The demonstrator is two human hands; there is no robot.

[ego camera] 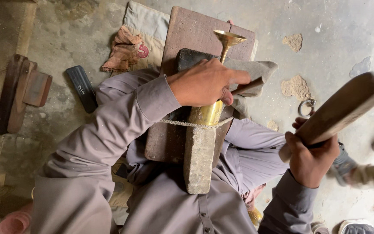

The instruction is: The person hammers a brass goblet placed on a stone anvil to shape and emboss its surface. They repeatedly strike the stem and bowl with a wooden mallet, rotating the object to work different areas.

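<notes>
One brass goblet [213,93]: lying along the top of a stone block [200,158], its flared cup [229,39] pointing away from the person, its body passing under the fingers of the left hand [204,82].

One left hand: reaching across from the person's left, sleeve [109,125] bent at the elbow, palm down, fingers curling over the goblet's body and gripping it; a thin wooden rod [249,86] is sticking out just past the fingertips, and whether those fingers are also holding it cannot be told.

One right hand [310,158]: raised to the right of the lap, well apart from the goblet, fingers clenching around the narrow end of one wooden mallet [338,110], whose broad head is rising up and away from the knuckles.

One stone block: resting on the lap, just below the left-hand fingers, with a cord [182,123] running across it.

One wooden board [195,32]: lying beyond the left-hand fingertips, under the goblet's cup.

One grey cloth [260,69]: lying just beyond the left fingers.

One metal ring [307,107]: lying on the floor, just above the right-hand fingers.

One black case [82,88] and one crumpled rag [124,52]: lying on the floor, well apart from both hands.
</notes>
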